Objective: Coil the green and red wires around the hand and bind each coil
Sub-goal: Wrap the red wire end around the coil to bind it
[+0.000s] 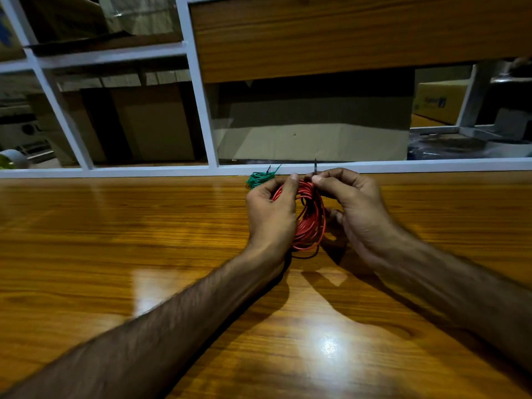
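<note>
Nearest us, our left hand [270, 214] grips the red coil [309, 218], keeping its loops bunched. Just right of it, our right hand [355, 201] pinches the black tie [315, 167] at the top; we should pull it snug. Beyond the left hand lies the green coil [259, 179], apparently already bound.
</note>
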The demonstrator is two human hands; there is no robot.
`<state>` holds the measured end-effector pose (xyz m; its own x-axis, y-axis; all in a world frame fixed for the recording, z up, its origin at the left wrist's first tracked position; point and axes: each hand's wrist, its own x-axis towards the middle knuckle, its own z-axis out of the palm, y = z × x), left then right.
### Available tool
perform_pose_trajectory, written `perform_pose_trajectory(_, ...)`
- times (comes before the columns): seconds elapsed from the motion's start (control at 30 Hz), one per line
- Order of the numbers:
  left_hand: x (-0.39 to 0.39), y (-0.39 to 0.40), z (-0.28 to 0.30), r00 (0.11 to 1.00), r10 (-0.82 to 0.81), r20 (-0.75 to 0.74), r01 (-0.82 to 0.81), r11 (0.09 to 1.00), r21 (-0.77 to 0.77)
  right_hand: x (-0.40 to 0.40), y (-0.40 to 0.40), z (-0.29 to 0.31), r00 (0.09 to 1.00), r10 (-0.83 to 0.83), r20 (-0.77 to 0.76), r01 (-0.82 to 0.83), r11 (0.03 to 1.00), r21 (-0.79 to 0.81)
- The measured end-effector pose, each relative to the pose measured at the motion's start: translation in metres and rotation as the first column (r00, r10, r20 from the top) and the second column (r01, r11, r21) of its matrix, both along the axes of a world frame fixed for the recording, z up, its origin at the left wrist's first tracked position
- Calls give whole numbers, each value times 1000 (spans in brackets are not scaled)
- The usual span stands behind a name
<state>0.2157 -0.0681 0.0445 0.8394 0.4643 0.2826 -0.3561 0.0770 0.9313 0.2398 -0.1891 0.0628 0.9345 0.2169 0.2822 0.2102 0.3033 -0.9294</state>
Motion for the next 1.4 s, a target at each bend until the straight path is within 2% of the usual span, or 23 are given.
perform_pose_trajectory(0.3, -2, 0, 0, 1000, -4, -28, 5, 999, 43, 2, 0, -1, 1000, -13, 13, 13, 1000, -2)
perform_pose_trajectory(0.6, -1, -1, 0, 996, -70, -59, 70, 998, -6, 2, -1, 1, 1000, -12, -3, 12, 1000, 20)
perform_pose_trajectory(1.07, 3, 0, -3, 999, -38, -17, 38, 999, 0, 2, -3, 5, 1000, -21, 3, 20, 998, 55)
perform_pose_trajectory(1.27, 5, 3, -2, 1000, 4, -11, -4, 1000, -16, 5, -4, 3, 996, -80, 34, 82, 995, -54)
perform_pose_trajectory(1.4, 8, 3, -2, 1000, 21, -14, -22, 998, -53, 3, -2, 0, 968, -184, 172, 214, 961, -176)
